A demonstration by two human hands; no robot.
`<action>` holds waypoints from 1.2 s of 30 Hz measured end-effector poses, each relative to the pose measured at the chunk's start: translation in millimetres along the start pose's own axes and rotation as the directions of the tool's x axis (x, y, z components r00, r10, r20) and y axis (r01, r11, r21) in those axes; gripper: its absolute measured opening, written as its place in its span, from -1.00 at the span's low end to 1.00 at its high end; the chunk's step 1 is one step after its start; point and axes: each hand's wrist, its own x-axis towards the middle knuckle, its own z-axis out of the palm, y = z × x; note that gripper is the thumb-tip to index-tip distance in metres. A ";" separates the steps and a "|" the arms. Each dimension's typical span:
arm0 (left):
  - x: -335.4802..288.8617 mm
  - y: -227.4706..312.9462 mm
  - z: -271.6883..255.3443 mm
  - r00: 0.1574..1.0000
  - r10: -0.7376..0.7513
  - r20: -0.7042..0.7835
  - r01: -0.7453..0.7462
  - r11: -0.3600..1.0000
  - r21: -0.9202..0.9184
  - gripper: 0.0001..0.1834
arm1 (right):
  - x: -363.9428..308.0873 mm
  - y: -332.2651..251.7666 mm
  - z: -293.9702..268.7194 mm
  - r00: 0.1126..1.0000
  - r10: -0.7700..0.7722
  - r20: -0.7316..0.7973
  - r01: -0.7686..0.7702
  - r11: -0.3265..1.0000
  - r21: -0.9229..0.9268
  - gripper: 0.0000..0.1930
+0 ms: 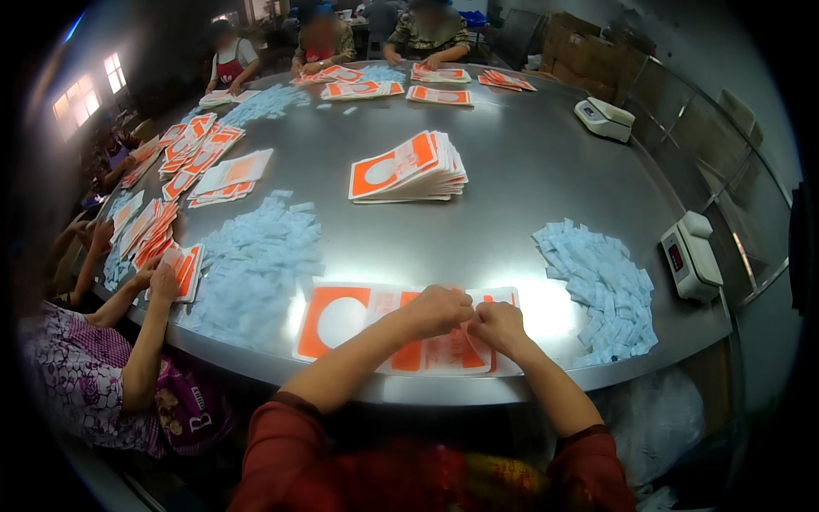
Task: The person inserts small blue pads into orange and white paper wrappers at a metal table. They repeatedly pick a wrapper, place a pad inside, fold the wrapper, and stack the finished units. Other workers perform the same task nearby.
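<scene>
Flat orange-and-white plastic bags lie overlapping at the table's near edge, one of them with a pale round window. Over their right part, my left hand and my right hand almost meet, both closed with fingers pinched. The edge of the top bag is raised between them, and both seem to grip it. My fingertips partly hide the gripped edge. To the right of my hands spreads a pile of small pale-blue sachets. A larger sachet heap lies to the left.
A thick stack of bags sits mid-table on the metal table. Two white scales stand along the right edge. At left, a co-worker's hands hold a bag; other people work at the far side among bag stacks and sachets.
</scene>
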 end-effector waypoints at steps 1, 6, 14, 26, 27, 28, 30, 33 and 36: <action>0.3 -0.1 -1.7 0.999 0.022 -0.027 -0.023 1.000 -0.014 -0.90 | 3.6 2.5 0.3 0.999 0.013 -0.048 -0.013 1.000 0.005 -0.79; 3.9 0.3 -8.8 0.999 0.022 0.032 -0.024 0.998 0.062 -0.91 | 12.5 22.3 -10.0 0.976 0.089 -0.198 -0.061 0.988 0.143 -0.78; 9.7 22.1 0.4 0.958 -0.265 0.114 0.260 0.964 0.052 -0.69 | 5.5 9.3 0.4 0.995 -0.021 -0.101 0.051 0.949 0.312 -0.72; 13.2 33.1 -24.2 0.929 -0.332 0.162 0.334 0.942 0.012 -0.64 | 12.2 22.2 2.0 0.952 -0.131 -0.277 0.211 0.937 0.280 -0.81; 14.3 33.6 -27.5 0.927 -0.330 0.175 0.326 0.944 0.053 -0.67 | 12.9 25.2 1.6 0.955 -0.090 -0.283 0.191 0.917 0.351 -0.83; 13.1 33.1 -28.1 0.950 -0.285 0.131 0.278 0.958 0.073 -0.69 | 14.3 26.5 0.2 0.956 -0.052 -0.287 0.175 0.890 0.420 -0.85; 11.1 30.3 -27.0 0.982 -0.185 0.044 0.179 0.977 0.118 -0.67 | 12.6 30.5 -8.6 0.972 0.046 -0.229 0.105 0.790 0.604 -0.91; 3.3 20.9 -21.0 0.994 -0.105 -0.038 0.109 0.984 0.138 -0.69 | 2.6 22.9 -43.6 0.986 0.112 0.127 -0.168 0.546 0.821 -0.92; 6.8 23.6 -21.1 0.989 -0.109 -0.102 0.118 0.989 0.087 -0.70 | -2.4 36.2 -64.6 0.987 -0.048 0.156 -0.096 0.602 0.793 -0.78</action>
